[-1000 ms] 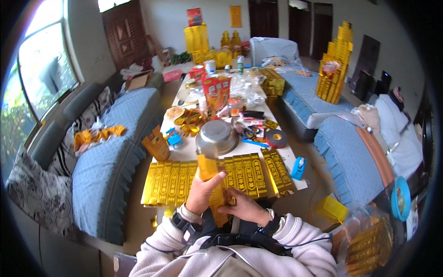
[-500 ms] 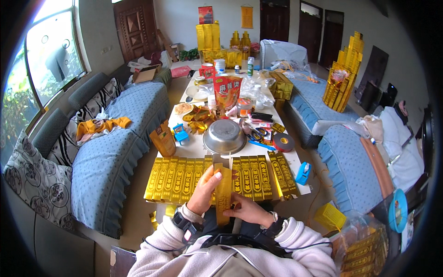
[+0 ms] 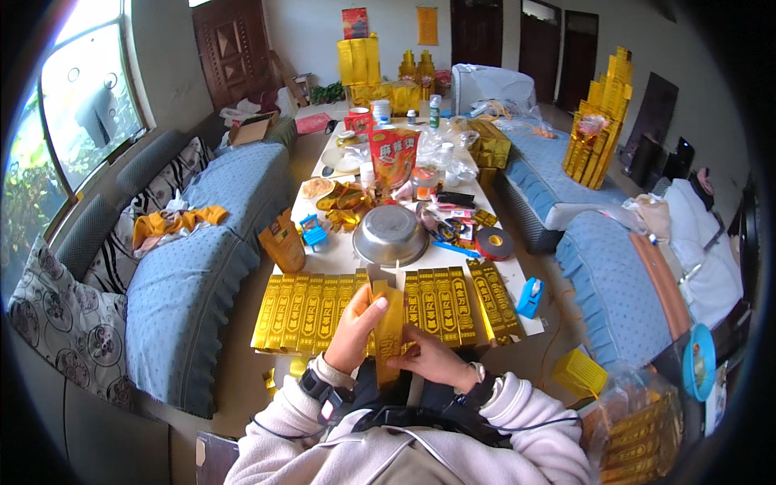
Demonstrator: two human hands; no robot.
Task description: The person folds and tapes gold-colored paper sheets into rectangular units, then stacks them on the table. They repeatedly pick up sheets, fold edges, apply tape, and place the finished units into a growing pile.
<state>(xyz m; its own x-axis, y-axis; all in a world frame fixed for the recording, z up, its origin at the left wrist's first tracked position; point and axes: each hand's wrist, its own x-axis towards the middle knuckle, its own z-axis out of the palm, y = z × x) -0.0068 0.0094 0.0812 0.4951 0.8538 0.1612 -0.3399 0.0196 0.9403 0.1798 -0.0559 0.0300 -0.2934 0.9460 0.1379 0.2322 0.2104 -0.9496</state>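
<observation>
Above my lap, at the near edge of the table, a long narrow gold box [image 3: 389,327] stands roughly upright between my hands. My left hand [image 3: 353,333] is closed round its left side, thumb near the upper end. Lower down, my right hand [image 3: 428,356] pinches its right edge. Behind it, a row of similar gold boxes [image 3: 309,311] lies side by side along the table edge, partly hidden by my hands. More of these boxes [image 3: 444,305] continue to the right, and one more gold box [image 3: 495,301] lies slightly angled at the row's end.
An upturned steel bowl [image 3: 390,235] sits beyond the row. Near it are a brown paper pouch [image 3: 283,242], a roll of dark tape [image 3: 494,243], a blue tape dispenser [image 3: 530,297] and a red food packet [image 3: 394,156]. Blue-covered sofas [image 3: 202,267] flank the table.
My right hand has shifted slightly up along the gold box, and the box's lower end has risen a little. My left hand keeps its hold.
</observation>
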